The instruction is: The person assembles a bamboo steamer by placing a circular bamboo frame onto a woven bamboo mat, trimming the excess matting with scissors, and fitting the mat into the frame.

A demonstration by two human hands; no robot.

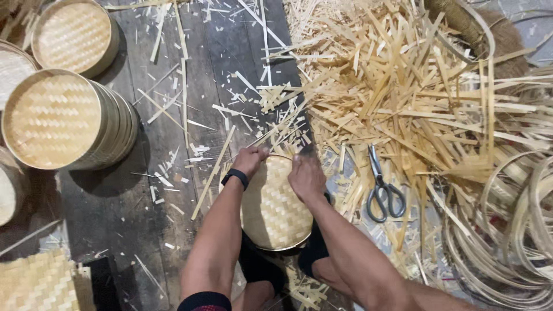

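Observation:
A round woven bamboo lid (pixel 276 210) rests against my knees in the middle of the view. My left hand (pixel 249 160), with a black band on the wrist, grips its upper left rim. My right hand (pixel 305 175) presses on the upper right part of the weave, fingers curled over the rim. Both hands hold the same piece.
Stacked round bamboo steamer baskets (pixel 63 118) lie at the left, another (pixel 75 34) above. A woven mat (pixel 37 282) sits at bottom left. Grey scissors (pixel 383 187) lie right of my hands. A heap of bamboo strips (pixel 403 86) and coiled hoops (pixel 507 230) fill the right side.

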